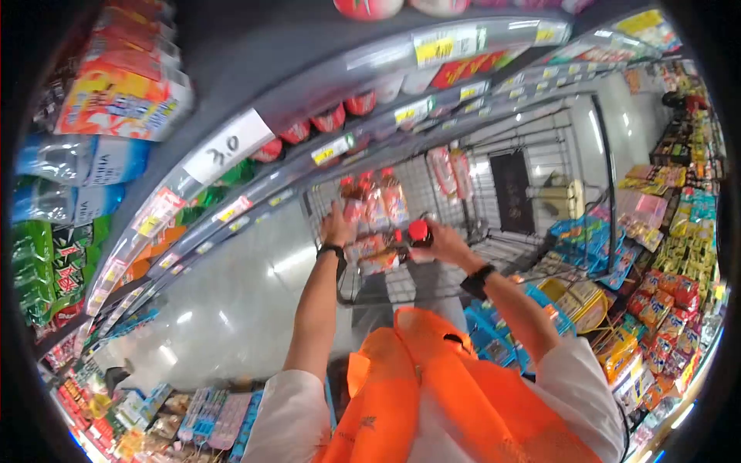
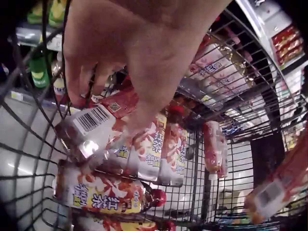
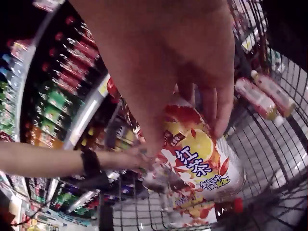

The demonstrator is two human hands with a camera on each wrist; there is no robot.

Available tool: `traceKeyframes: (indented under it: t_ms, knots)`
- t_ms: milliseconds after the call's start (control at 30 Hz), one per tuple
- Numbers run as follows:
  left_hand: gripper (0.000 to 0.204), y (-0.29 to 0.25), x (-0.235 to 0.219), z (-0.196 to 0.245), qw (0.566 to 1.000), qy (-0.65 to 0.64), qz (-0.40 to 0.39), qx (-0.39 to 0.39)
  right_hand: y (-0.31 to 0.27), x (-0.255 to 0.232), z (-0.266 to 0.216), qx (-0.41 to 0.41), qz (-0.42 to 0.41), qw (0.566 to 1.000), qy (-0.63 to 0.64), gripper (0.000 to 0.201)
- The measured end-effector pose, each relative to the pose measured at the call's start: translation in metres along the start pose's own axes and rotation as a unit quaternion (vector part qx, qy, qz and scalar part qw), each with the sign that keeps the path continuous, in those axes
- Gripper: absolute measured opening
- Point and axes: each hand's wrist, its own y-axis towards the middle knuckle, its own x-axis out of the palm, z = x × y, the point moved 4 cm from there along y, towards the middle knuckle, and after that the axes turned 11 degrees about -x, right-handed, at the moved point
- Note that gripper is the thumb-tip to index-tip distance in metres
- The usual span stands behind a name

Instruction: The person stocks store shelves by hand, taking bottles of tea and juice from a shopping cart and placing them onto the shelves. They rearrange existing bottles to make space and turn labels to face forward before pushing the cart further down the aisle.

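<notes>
**In the middle of the wire cart, both hands at red-capped tea bottles**

At the centre of the head view, grips with curled fingers of the right hand (image 1: 448, 245) a clear plastic tea bottle with a red cap and a red, white and yellow label (image 3: 197, 159). Tilted, base towards the lower right of the right wrist view.

Left of centre in the head view, wraps with thumb and bent fingers of the left hand (image 1: 336, 228) a similar bottle with a barcode on its label (image 2: 94, 122), tilted, base towards the lower left of the left wrist view. Cannot tell how firmly.

Just beside, at the centre of the left wrist view, a row of matching tea bottles (image 2: 149, 151); below these, a red-capped bottle on its side (image 2: 98, 190).

Farther out, two slim pink-labelled bottles (image 3: 257, 96) at the upper right of the right wrist view, and round everything the black wire cart (image 1: 611, 185). Along the upper left of the head view, shelves with a handwritten white price card (image 1: 225, 147); at right, bright blue plastic stools (image 1: 579, 239).

Probably mid-handling, one bottle per hand. To shift either, seems to need a steady hold and a gap clear of neighbouring bottles and wires.
</notes>
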Motion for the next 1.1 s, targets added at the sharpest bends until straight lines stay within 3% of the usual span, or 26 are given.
traceKeyframes:
  t_ms: [67, 100, 133, 200, 267, 300, 367, 467, 567, 667, 700, 733, 767, 833, 933, 967, 1100]
  knots:
    - [0.101, 0.023, 0.062, -0.022, 0.995, -0.044, 0.074, 0.053, -0.012, -0.035, -0.045, -0.019, 0.03, 0.999, -0.005, 0.062]
    - [0.107, 0.022, 0.061, -0.015, 0.984, -0.157, -0.073, 0.052, -0.017, -0.048, -0.064, -0.021, 0.046, 0.999, -0.008, 0.06]
    - [0.108, 0.022, 0.071, -0.009, 0.991, -0.118, -0.036, 0.057, -0.018, -0.061, -0.08, -0.091, 0.046, 0.995, -0.016, 0.056]
    - [0.112, 0.027, 0.096, -0.001, 0.997, -0.019, 0.035, 0.07, -0.027, -0.099, -0.143, -0.132, 0.057, 0.989, 0.022, 0.052]
    - [0.111, 0.027, 0.111, -0.009, 0.999, -0.044, -0.011, 0.015, -0.033, -0.131, -0.207, -0.188, 0.069, 0.979, 0.026, 0.052]
    - [0.113, 0.021, 0.106, -0.007, 0.999, 0.0, 0.007, 0.053, -0.037, -0.144, -0.236, -0.229, 0.09, 0.969, 0.015, 0.053]
    - [0.113, 0.019, 0.121, -0.027, 0.981, -0.151, -0.121, 0.01, -0.042, -0.175, -0.291, -0.313, 0.136, 0.94, -0.012, 0.056]
    - [0.1, -0.044, 0.05, -0.019, 0.945, -0.275, -0.153, 0.089, -0.043, -0.21, -0.376, -0.466, 0.311, 0.825, -0.07, 0.054]
    - [0.086, -0.109, -0.017, -0.012, 0.91, -0.335, -0.184, 0.16, -0.007, -0.231, -0.43, -0.504, 0.422, 0.75, -0.079, 0.051]
    - [0.072, -0.168, -0.061, -0.022, 0.867, -0.405, -0.196, 0.214, 0.068, -0.252, -0.45, -0.402, 0.427, 0.809, -0.037, 0.052]
    - [0.068, -0.185, -0.067, -0.03, 0.837, -0.457, -0.191, 0.234, 0.098, -0.26, -0.451, -0.369, 0.413, 0.832, -0.027, 0.056]
    - [0.064, -0.198, -0.066, -0.042, 0.764, -0.551, -0.193, 0.274, 0.129, -0.269, -0.454, -0.408, 0.415, 0.811, -0.052, 0.054]
    - [0.062, -0.212, -0.072, -0.055, 0.781, -0.548, -0.148, 0.26, 0.161, -0.276, -0.454, -0.441, 0.419, 0.79, -0.073, 0.053]
    - [0.059, -0.248, -0.093, -0.08, 0.814, -0.531, -0.061, 0.228, 0.228, -0.286, -0.46, -0.427, 0.361, 0.829, 0.009, 0.048]
    - [0.062, -0.279, -0.102, -0.12, 0.77, -0.609, -0.036, 0.19, 0.262, -0.29, -0.483, -0.408, 0.274, 0.864, 0.109, 0.045]
    - [0.063, -0.283, -0.099, -0.133, 0.759, -0.628, -0.082, 0.155, 0.269, -0.293, -0.487, -0.413, 0.286, 0.862, 0.071, 0.044]
    - [0.063, -0.304, -0.127, -0.151, 0.75, -0.642, -0.04, 0.155, 0.282, -0.297, -0.496, -0.405, 0.347, 0.825, -0.188, 0.047]
